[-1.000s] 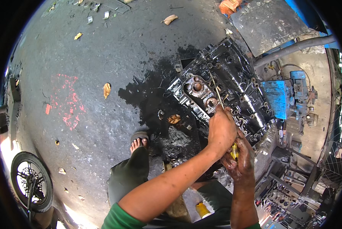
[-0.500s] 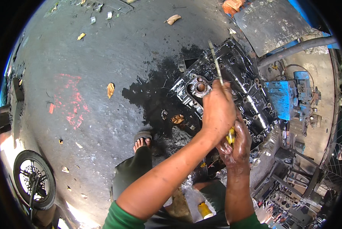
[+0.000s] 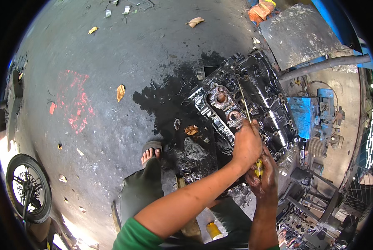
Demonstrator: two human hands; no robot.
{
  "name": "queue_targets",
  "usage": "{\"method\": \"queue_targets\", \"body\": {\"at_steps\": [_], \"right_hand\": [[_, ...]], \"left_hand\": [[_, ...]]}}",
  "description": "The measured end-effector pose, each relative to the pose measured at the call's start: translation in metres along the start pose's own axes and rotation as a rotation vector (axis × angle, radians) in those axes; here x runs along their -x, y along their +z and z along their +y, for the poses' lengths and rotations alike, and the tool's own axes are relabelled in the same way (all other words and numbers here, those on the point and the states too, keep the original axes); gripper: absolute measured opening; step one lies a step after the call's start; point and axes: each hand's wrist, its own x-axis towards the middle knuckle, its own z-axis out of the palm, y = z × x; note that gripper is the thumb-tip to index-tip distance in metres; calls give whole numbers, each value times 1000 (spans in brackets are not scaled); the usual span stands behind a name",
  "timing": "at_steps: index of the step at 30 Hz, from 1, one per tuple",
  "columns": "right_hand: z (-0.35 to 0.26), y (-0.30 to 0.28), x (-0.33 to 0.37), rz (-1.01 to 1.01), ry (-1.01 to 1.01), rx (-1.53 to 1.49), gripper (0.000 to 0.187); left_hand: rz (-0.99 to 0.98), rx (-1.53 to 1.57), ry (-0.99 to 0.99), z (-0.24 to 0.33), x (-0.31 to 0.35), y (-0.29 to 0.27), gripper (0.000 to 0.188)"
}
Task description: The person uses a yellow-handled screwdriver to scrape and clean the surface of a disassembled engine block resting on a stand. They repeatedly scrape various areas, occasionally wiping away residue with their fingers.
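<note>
1. Black, oil-slick metal engine block point(image 3: 269, 100) lies in front of the person, right of centre in the view.
2. The left grip point(image 3: 247, 146) is curled tightly around the near end of a thin, pale, straight rod point(image 3: 243, 95); the rod's far part stretches over the block, and whether its tip touches the metal cannot be told.
3. The right grip point(image 3: 266, 177), dark with grime, sits just below the left one and is wrapped around a small yellow object point(image 3: 259, 167), mostly hidden by the fingers.
4. A black wet stain point(image 3: 161, 106) spreads over the dark grey floor point(image 3: 124, 50) left of the block.
5. A blue, boxy metal machine point(image 3: 301, 116) stands to the block's right; a yellow cylindrical container point(image 3: 213, 230) is between the person's legs.
</note>
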Motion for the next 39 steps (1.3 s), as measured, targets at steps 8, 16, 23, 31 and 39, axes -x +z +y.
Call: {"method": "queue_targets", "body": {"at_steps": [8, 16, 23, 31, 39], "right_hand": [[1, -6, -2, -15, 21, -46, 45], [15, -8, -12, -8, 35, -162, 45], [16, 4, -13, -22, 33, -274, 45], [13, -8, -6, -53, 91, -353, 38], [8, 27, -34, -148, 180, -516, 24]], "left_hand": [[-11, -41, -26, 0, -2, 2, 40], [-5, -108, -68, 4, -7, -6, 39], [-28, -127, -62, 5, -8, -9, 36], [-20, -176, 1, 6, -10, -10, 36], [-91, -695, 194, 11, -35, -24, 27]]}}
